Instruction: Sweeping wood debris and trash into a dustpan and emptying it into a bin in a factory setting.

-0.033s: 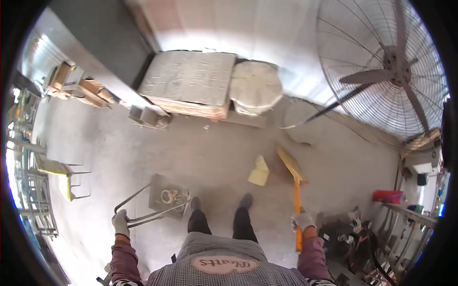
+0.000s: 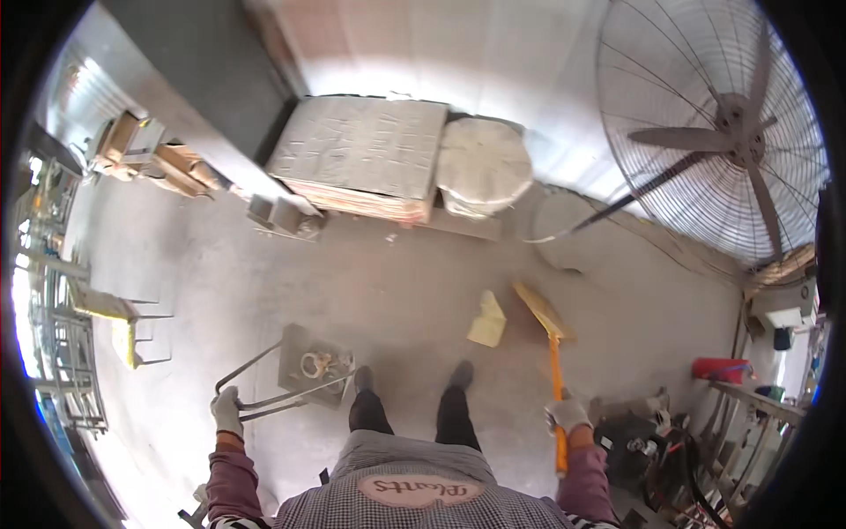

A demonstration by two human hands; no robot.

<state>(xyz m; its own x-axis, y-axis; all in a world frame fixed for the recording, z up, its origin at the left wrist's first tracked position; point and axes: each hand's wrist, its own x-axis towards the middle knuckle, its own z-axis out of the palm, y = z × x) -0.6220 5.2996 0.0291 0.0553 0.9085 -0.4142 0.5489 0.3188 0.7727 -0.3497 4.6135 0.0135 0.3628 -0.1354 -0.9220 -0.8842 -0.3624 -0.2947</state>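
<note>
My left hand [image 2: 227, 410], in a white glove, is closed on the bent metal handle of a grey long-handled dustpan [image 2: 315, 366]. The dustpan rests on the concrete floor just left of my feet and holds some scraps. My right hand [image 2: 567, 413], also gloved, grips the orange handle of a broom [image 2: 555, 370]. Its yellow head [image 2: 542, 310] touches the floor ahead of me. A crumpled yellow scrap [image 2: 487, 322] lies on the floor just left of the broom head, apart from the dustpan.
A stack of flat boards [image 2: 361, 154] and a round white sack [image 2: 483, 163] stand ahead by the wall. A large pedestal fan [image 2: 723, 123] stands at the right. Metal racks [image 2: 53, 353] and a yellow frame [image 2: 123, 326] line the left. Dark machinery [image 2: 634, 436] sits by my right side.
</note>
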